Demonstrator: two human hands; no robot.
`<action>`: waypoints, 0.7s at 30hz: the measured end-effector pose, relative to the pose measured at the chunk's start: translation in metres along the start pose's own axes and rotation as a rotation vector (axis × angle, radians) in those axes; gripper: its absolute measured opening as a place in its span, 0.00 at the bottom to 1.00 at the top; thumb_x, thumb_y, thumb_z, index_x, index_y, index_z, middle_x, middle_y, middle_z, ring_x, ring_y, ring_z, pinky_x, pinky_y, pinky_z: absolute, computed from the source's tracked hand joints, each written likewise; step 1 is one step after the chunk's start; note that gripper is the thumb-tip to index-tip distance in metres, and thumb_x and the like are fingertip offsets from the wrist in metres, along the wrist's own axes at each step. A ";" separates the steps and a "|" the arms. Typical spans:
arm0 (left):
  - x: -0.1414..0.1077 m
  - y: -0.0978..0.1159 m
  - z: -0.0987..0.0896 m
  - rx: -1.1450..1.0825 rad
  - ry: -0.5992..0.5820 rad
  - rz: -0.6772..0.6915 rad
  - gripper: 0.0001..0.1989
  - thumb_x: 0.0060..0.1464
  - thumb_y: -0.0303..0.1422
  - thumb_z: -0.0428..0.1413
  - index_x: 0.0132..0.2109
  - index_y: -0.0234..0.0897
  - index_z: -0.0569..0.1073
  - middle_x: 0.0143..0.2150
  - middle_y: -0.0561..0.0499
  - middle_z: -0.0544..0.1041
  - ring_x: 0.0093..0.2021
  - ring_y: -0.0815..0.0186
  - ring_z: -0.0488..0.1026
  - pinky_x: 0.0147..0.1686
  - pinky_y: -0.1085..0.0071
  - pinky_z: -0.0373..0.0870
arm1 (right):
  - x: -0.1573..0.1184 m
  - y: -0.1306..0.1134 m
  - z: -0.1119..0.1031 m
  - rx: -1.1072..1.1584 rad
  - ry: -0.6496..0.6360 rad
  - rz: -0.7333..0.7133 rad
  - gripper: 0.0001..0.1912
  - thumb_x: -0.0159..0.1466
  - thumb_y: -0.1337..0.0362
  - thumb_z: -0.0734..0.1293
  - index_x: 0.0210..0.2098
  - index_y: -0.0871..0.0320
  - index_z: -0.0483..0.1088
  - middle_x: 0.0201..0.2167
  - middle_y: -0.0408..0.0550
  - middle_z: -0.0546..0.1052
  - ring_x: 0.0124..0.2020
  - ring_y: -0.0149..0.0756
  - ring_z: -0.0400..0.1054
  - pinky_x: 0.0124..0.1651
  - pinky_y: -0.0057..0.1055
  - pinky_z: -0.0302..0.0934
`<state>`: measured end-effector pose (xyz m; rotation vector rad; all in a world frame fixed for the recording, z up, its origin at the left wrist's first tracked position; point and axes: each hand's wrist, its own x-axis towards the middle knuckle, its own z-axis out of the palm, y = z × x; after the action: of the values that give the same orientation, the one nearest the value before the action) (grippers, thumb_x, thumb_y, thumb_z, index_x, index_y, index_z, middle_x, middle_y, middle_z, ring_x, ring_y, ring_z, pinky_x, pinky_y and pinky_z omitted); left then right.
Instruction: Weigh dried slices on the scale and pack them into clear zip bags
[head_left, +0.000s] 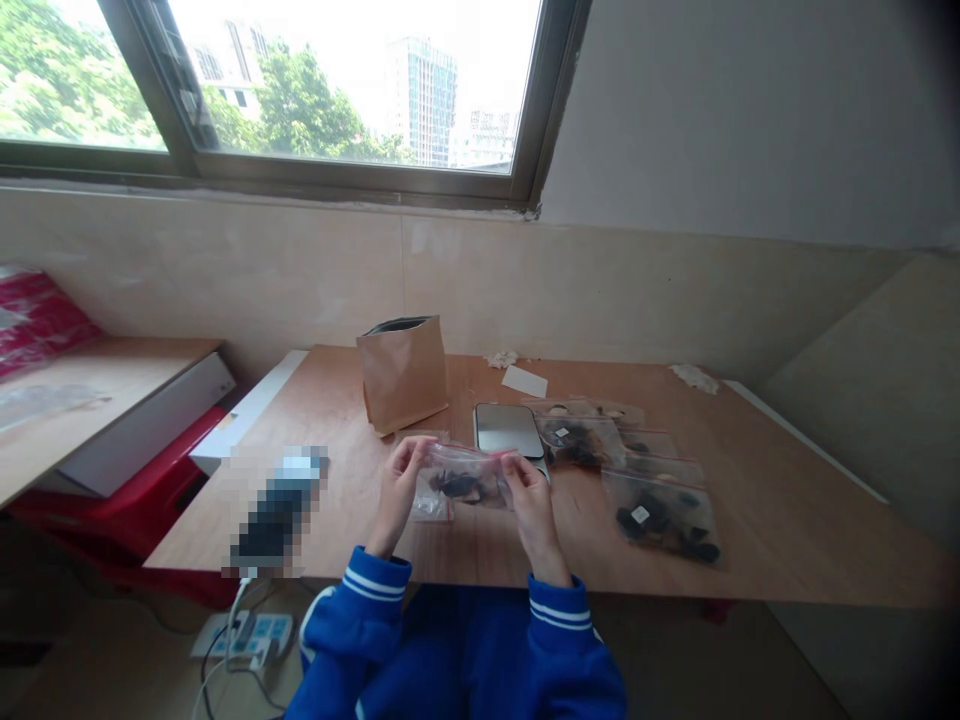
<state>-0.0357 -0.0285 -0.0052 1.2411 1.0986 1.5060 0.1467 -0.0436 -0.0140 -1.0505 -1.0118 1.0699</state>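
Note:
Between my two hands a clear zip bag [466, 482] with dark pieces inside is stretched near the table's front edge. My left hand [401, 490] pinches its upper left corner, and my right hand [531, 500] pinches the upper right corner along the red zip line. Just behind the bag lies a flat scale [508, 430] with a silver plate. Partly under the held bag, small clear bags [433, 508] rest on the table. To the right are more zip bags, one with dark pieces and a white label [667, 515], another [577, 440] beside the scale.
An open brown paper bag [403, 375] stands at the back of the wooden table [787, 500]. A white card [525, 381] lies behind the scale. A blurred-out device [277, 512] with a cable is at the left. A power strip [251, 635] is on the floor.

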 end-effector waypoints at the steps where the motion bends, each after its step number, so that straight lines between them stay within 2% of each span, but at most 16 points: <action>1: -0.002 -0.001 0.002 0.006 0.022 0.006 0.17 0.56 0.45 0.55 0.41 0.36 0.77 0.35 0.49 0.77 0.35 0.64 0.73 0.38 0.70 0.68 | -0.001 0.001 0.000 0.012 0.031 0.011 0.21 0.59 0.46 0.68 0.35 0.59 0.75 0.32 0.52 0.81 0.36 0.43 0.76 0.43 0.38 0.68; 3: -0.005 -0.002 0.006 0.014 0.052 0.011 0.17 0.55 0.45 0.56 0.40 0.36 0.78 0.31 0.50 0.77 0.31 0.65 0.73 0.34 0.71 0.68 | -0.003 0.004 0.000 0.018 0.107 0.007 0.22 0.58 0.45 0.67 0.36 0.60 0.74 0.32 0.52 0.81 0.35 0.44 0.76 0.40 0.38 0.69; 6: -0.008 -0.002 0.011 0.019 0.106 0.027 0.16 0.54 0.44 0.57 0.38 0.36 0.79 0.32 0.50 0.78 0.31 0.65 0.73 0.32 0.72 0.68 | -0.004 0.007 0.001 -0.029 0.223 -0.043 0.23 0.58 0.44 0.67 0.36 0.60 0.73 0.33 0.53 0.81 0.31 0.43 0.76 0.36 0.36 0.68; 9: -0.008 -0.002 0.013 0.016 0.139 0.023 0.14 0.53 0.44 0.58 0.36 0.36 0.79 0.32 0.50 0.79 0.30 0.66 0.72 0.30 0.74 0.67 | -0.004 0.010 0.000 -0.075 0.283 -0.064 0.23 0.59 0.44 0.65 0.36 0.59 0.73 0.33 0.54 0.81 0.28 0.42 0.75 0.34 0.35 0.67; 15: -0.010 -0.012 0.013 -0.049 0.042 -0.037 0.15 0.53 0.43 0.59 0.37 0.34 0.78 0.29 0.50 0.78 0.30 0.66 0.72 0.32 0.73 0.67 | -0.006 0.011 -0.005 -0.056 0.371 -0.051 0.25 0.61 0.43 0.63 0.36 0.60 0.73 0.31 0.54 0.81 0.28 0.43 0.75 0.35 0.37 0.68; 17: -0.012 -0.016 0.012 -0.056 0.054 -0.038 0.14 0.53 0.43 0.59 0.36 0.34 0.77 0.28 0.51 0.77 0.30 0.67 0.72 0.33 0.73 0.67 | -0.007 0.012 -0.007 -0.091 0.356 -0.053 0.27 0.63 0.42 0.60 0.37 0.60 0.73 0.30 0.54 0.81 0.31 0.45 0.76 0.38 0.38 0.68; 21: -0.011 -0.022 0.010 -0.063 0.099 -0.032 0.14 0.53 0.42 0.59 0.38 0.35 0.76 0.30 0.52 0.76 0.30 0.68 0.72 0.32 0.73 0.67 | -0.008 0.015 -0.010 -0.179 0.206 -0.089 0.28 0.65 0.42 0.56 0.45 0.59 0.72 0.37 0.56 0.81 0.39 0.45 0.76 0.45 0.40 0.68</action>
<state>-0.0229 -0.0333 -0.0281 1.1107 1.1218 1.5799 0.1522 -0.0511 -0.0320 -1.2221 -0.9904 0.7913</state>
